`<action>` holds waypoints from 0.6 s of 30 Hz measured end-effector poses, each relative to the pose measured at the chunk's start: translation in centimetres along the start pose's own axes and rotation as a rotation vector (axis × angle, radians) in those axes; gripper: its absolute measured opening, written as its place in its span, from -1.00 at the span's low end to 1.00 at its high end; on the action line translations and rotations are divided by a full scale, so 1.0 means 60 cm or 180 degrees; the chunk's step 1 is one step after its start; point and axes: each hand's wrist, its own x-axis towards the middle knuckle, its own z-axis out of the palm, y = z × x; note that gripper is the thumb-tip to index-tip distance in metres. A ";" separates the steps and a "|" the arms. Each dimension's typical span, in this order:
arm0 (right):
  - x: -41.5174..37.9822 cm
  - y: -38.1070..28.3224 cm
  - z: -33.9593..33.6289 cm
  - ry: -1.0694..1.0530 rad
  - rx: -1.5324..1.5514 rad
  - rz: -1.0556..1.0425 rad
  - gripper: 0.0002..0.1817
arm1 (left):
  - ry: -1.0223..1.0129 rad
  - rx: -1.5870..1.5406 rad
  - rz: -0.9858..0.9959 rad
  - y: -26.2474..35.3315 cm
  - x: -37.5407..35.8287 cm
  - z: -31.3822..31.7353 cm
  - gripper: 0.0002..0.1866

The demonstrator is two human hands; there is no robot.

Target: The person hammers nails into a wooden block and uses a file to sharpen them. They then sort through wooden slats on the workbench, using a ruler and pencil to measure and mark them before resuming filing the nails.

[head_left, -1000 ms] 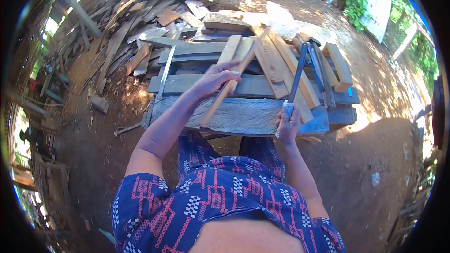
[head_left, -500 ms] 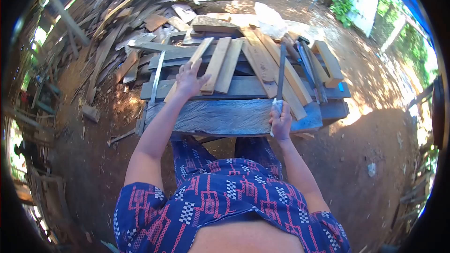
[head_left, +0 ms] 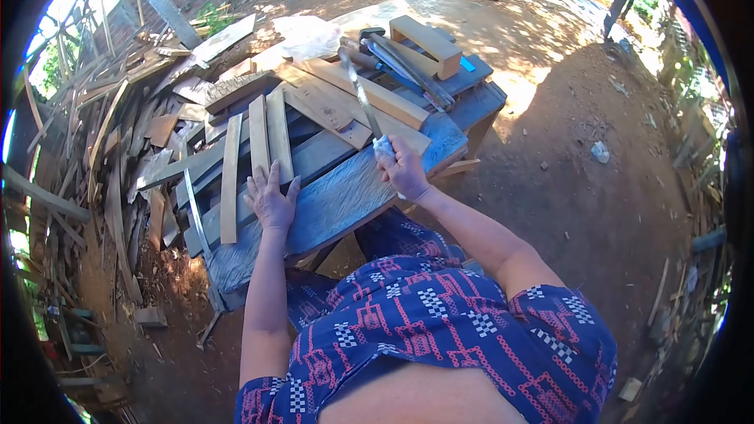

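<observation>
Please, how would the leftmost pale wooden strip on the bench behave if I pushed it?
The strip is probably stiff, being wood. It looks thin, so likely light. Lying flat on the bench, it should probably slide rather than roll.

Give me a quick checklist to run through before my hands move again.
1. Right hand closed around the long tool's white-wrapped handle: ok.
2. Left hand apart from the long tool: ok, it is over by the narrow slats.
3. Left hand gripping a slat: not ok, its fingers are spread at the near end of the middle one.
4. Bench clear around the long tool: not ok, boards lie below it.
5. Bench standing steady: cannot tell, its legs are mostly hidden.
6. Long tool's edge in good condition: cannot tell, too small to see.
</observation>
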 end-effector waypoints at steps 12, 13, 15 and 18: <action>0.083 0.021 -0.167 0.0492 -0.0527 -0.0314 -0.76 | 0.0052 -0.0085 -0.0236 0.001 -0.007 -0.004 -0.25; 0.084 0.032 -0.167 0.0495 -0.0525 -0.0320 -0.76 | 0.0002 -0.0081 -0.0255 0.002 -0.008 -0.007 -0.25; 0.087 0.049 -0.161 0.0575 -0.0312 -0.0270 -0.76 | 0.0018 -0.0089 -0.0252 0.003 -0.009 -0.008 -0.25; 0.088 0.063 -0.153 0.0749 0.0000 -0.0141 -0.75 | 0.0043 -0.0057 -0.0259 0.001 -0.009 -0.006 -0.24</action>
